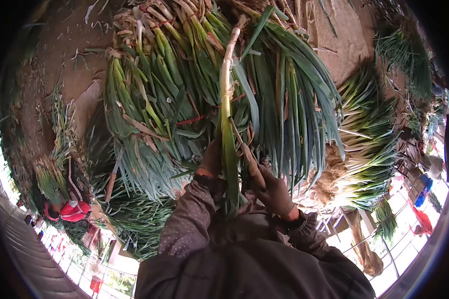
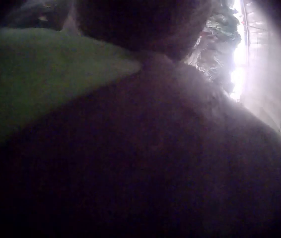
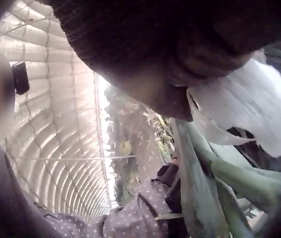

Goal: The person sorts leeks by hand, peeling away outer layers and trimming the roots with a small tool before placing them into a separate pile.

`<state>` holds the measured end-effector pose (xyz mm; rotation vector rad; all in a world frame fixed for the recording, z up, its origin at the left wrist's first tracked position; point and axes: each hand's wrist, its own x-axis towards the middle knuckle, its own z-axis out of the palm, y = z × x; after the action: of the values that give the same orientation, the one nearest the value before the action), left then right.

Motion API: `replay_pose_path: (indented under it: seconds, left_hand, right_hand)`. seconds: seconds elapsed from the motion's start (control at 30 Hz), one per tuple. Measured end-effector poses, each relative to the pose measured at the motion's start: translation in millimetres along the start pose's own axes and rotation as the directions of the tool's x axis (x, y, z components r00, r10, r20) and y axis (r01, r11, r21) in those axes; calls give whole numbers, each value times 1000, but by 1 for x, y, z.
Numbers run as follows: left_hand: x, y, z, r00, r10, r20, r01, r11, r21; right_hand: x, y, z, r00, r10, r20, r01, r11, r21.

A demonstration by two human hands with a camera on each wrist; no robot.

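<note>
A long scallion with a pale stem and green leaves stands upright before the person's chest in the head view, its root end pointing away. The gloved left hand grips it low among the leaves. To its right, the gloved right hand pinches a withered, brownish strip of leaf that runs up beside the stem. Close to the right hand's fingers, a whitish sheath and green leaves show in the right wrist view. The left wrist view is dark, with a green leaf along the left.
A big heap of scallions lies just ahead. More bundles with white stems are at the right. A wooden-handled knife sticks out at the left, near a red item. Bare ground shows beyond.
</note>
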<state>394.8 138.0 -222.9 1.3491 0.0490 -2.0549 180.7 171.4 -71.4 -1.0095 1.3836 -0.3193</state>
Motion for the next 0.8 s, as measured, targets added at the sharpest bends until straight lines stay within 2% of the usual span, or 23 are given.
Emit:
replay_pose_path:
  seconds: [0.03,0.13,0.17,0.2,0.27,0.3,0.33,0.43,0.5,0.53,0.63,0.8]
  left_hand:
    - [-2,1,1,998,-70,3,69,983,-171]
    - [15,-14,-30,983,-41,180,69,986,-150]
    - [15,-20,-36,975,103,196,-125,987,105]
    - [9,-23,-35,940,234,247,-311,886,345]
    - [4,-25,-32,950,240,198,-293,907,304]
    - [-2,-17,-20,990,95,101,-96,995,5]
    - [-7,-12,-12,995,-78,54,91,947,-308]
    - [16,-39,-68,970,-89,226,89,996,9]
    - [27,-47,-58,948,-110,298,213,916,-339]
    - [29,-47,-56,946,-94,311,214,901,-378]
    - [28,-45,-51,941,-68,333,220,868,-445]
    - [23,-42,-44,942,-74,329,215,882,-419]
  right_hand:
    - [-3,0,2,998,61,11,-61,998,-1]
    - [-11,22,4,1000,-18,-3,18,1000,-26]
    - [-15,22,3,999,25,27,-25,1000,-5]
    - [-20,13,0,996,67,59,-68,998,14]
    - [-23,7,0,991,97,88,-102,994,47]
    - [-23,6,1,993,87,84,-93,994,62]
    - [-23,6,3,994,78,78,-84,994,77]
    - [-8,-1,8,999,-30,-12,29,999,-22]
    - [4,3,13,997,-62,-35,61,998,-23]
    - [10,5,16,996,-78,-48,77,997,-23]
    - [26,6,19,994,-64,-90,55,994,-99]
    - [58,4,15,989,-63,-135,38,984,-176]
